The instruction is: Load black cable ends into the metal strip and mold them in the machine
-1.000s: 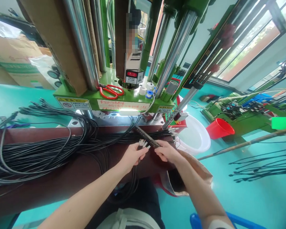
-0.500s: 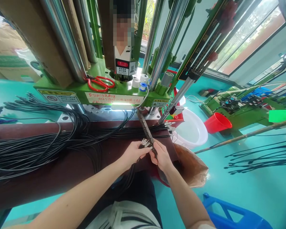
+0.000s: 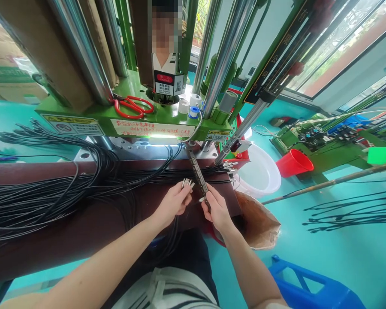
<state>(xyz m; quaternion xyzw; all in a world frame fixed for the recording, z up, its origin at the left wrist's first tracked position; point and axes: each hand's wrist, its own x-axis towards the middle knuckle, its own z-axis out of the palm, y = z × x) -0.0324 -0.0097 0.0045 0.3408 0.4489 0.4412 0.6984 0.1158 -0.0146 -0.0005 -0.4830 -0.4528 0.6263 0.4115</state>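
Note:
My left hand (image 3: 173, 201) is closed around a bunch of black cables with silver metal connector ends (image 3: 187, 183), which stick out above its thumb. The cables hang down below that hand. Just to the right, my right hand (image 3: 217, 208) grips the near end of a long, narrow metal bar (image 3: 197, 171) with notches along it. The bar slants up and away towards the machine bed (image 3: 141, 152). A small silver piece shows at the bar's near end, beside my right fingers. The two hands are a little apart.
Ahead stands a green press (image 3: 167, 118) with red-handled scissors (image 3: 133, 107) and tape rolls (image 3: 193, 112) on it. A thick bundle of black cables (image 3: 51, 199) lies across the brown table on the left. To the right are a white tub (image 3: 260, 171), red bucket (image 3: 294, 163) and blue stool (image 3: 315, 283).
My left hand has drawn back to the left from the bar with the cable ends. My right hand keeps its hold on the bar. The view has shifted slightly.

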